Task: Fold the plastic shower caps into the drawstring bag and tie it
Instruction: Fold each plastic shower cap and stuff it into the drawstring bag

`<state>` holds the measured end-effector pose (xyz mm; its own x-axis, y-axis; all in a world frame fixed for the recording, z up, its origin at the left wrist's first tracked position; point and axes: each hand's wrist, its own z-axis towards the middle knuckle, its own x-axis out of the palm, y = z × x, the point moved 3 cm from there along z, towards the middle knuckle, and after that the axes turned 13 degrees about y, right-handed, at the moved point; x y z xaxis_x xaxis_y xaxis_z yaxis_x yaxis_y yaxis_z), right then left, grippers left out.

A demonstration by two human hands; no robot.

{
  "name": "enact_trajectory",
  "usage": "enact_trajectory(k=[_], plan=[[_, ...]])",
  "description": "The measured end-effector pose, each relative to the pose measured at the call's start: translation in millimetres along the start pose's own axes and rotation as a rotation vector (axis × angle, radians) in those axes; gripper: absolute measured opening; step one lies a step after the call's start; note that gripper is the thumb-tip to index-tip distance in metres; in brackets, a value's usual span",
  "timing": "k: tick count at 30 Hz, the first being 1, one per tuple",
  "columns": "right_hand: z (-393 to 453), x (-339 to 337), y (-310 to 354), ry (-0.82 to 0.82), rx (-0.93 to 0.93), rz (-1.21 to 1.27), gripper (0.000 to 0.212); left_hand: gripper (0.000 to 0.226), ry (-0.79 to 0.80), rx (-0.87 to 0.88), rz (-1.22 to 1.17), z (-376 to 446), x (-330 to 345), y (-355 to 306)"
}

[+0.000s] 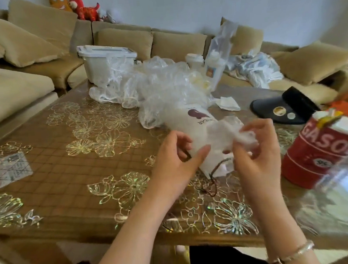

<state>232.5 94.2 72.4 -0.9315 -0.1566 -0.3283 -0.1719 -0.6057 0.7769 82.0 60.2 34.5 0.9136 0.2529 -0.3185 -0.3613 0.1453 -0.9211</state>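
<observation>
A white drawstring bag [197, 130] with a dark logo lies on the table, its mouth toward me and its brown cord [212, 182] trailing on the tabletop. My left hand [177, 158] pinches the bag's edge near the mouth. My right hand [256, 148] holds a crumpled clear shower cap [228, 132] just above the bag's opening. A heap of more clear plastic shower caps [155, 85] lies behind the bag.
The wooden table [69, 180] has a flower-patterned clear cover. A red tin [318, 152] stands at right, a black visor [284, 107] behind it. A white lidded box [104, 60], a tissue [227, 103] and a card [9, 170] lie around. Beige sofas surround the table.
</observation>
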Motion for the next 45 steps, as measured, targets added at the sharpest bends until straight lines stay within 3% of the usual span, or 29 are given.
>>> enact_trajectory(k=[3,5,7,10,14,17,21,24,25,27,29,33,36,38,45], plan=[[-13,-27,-23,0.016,0.146,-0.010,0.024,0.049,0.049,0.061,0.354,1,23,-2],[-18,-36,-42,0.080,0.279,-0.025,0.019,0.047,0.053,0.081,0.412,1,34,-3],[-21,-38,-57,0.152,0.368,-0.088,0.021,0.034,0.016,0.080,0.380,2,41,-3],[-20,-25,-60,0.247,0.350,-0.090,0.028,0.018,-0.058,0.068,0.294,2,42,-2],[-7,-2,-55,0.376,0.214,-0.137,0.028,0.020,-0.118,0.119,0.204,1,38,-2],[5,20,-58,0.456,0.199,-0.229,0.015,0.023,-0.072,0.133,0.163,1,34,1],[31,38,-77,0.460,0.429,-0.509,0.013,0.021,0.025,0.129,0.121,0,28,6],[33,36,-90,0.483,0.639,-0.365,0.034,0.020,0.079,0.096,0.078,-2,23,9],[34,37,-91,0.451,0.675,-0.332,0.033,0.019,0.089,0.081,0.081,-3,22,9],[34,38,-84,0.288,0.652,-0.302,0.010,0.017,0.107,0.053,0.104,-4,21,10],[27,39,-70,0.324,0.529,-0.250,0.008,0.014,0.114,0.022,0.124,-4,22,12],[-3,13,-54,0.442,0.340,-0.208,0.031,0.011,0.079,0.004,0.139,2,29,14],[-19,-8,-50,0.351,0.307,-0.285,0.058,0.008,0.078,0.004,0.141,2,34,14],[-21,-16,-51,0.258,0.307,-0.300,0.062,0.009,0.088,0.005,0.133,0,36,13],[-16,-15,-34,-0.006,0.150,-0.329,0.034,0.014,0.091,-0.003,0.096,-7,20,13]])
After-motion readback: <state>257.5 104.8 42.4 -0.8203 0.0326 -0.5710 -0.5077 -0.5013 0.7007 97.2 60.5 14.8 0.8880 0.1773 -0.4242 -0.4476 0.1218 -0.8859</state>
